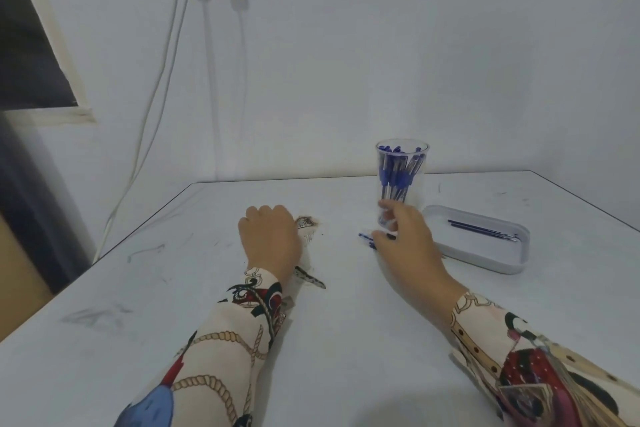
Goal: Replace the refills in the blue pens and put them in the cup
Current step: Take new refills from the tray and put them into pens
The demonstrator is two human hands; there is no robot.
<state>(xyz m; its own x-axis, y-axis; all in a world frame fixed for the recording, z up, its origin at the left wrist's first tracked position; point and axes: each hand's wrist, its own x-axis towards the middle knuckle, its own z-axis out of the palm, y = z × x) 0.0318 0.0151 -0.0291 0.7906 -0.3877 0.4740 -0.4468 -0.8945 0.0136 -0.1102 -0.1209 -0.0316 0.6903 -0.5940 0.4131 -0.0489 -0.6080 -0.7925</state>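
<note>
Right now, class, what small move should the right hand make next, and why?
Probably lift the blue pen lying under the right hand and bring it toward the left hand. Capped pens already fill the cup, and refills wait in the white tray.

- You sat at a white table (346, 340), scuffed with grey marks.
- Behind it stood a plain white wall (381, 62).
- White cables (157, 87) hung down your left.
- A dark window (27, 45) showed far left.

One cup (401, 180) of blue pens, too bunched to count; one tray (485, 253) at 3 o'clock; two hands.
</note>
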